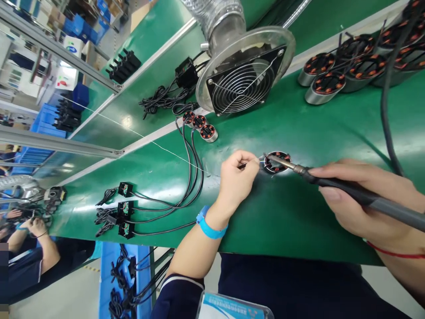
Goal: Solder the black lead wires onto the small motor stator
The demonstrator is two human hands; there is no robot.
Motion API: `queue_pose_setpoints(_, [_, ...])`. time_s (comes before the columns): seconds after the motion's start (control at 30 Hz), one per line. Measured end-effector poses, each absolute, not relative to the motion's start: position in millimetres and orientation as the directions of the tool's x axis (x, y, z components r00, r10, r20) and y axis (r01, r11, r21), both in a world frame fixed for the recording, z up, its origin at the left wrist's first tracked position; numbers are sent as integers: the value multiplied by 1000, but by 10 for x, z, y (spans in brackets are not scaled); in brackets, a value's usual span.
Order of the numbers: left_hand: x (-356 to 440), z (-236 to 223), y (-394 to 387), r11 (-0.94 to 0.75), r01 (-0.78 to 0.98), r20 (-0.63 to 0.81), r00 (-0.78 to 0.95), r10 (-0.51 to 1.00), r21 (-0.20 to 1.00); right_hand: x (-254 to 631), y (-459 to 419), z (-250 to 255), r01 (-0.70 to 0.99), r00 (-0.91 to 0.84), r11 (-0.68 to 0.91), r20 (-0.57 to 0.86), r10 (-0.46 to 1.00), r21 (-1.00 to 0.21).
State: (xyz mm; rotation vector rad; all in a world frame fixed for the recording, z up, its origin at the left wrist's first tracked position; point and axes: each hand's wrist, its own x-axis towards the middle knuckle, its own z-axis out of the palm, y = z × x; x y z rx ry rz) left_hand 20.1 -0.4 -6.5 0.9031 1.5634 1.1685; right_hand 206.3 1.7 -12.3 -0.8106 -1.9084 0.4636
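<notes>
Both hands work midway across green bench (299,212).

1. The soldering iron (348,190) runs off the right edge; its rear end is unseen.
2. The right hand (361,204) is cut at the wrist by that edge.
3. The left hand (237,177) hides what its fingertips pinch.
4. The stator (277,161) windings are too small to tell apart.

Stator (277,161) on table (299,133) btwn hands; fan (244,84) behind; three stators (199,125) left of fan
</notes>
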Motion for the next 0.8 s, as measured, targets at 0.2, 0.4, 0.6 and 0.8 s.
queue_pose_setpoints(0.2, [207, -58, -4, 282, 32, -263, -274, 925, 959, 2075, 44, -80, 307, -351, 696, 603, 717, -649])
queue_pose_setpoints(0.4, [206, -47, -5, 271, 3, -258, -288, 922, 963, 2078, 42, -97, 283, -373, 713, 611, 698, -641])
queue_pose_setpoints(0.6, [203, -58, 5, 264, -25, -259, -297, 919, 964, 2081, 19, -115, 290, -377, 712, 608, 699, -639])
queue_pose_setpoints(0.8, [197, -60, 8, 258, -39, -259, -288, 922, 965, 2090, 30, -101, 330, -387, 708, 595, 704, -624])
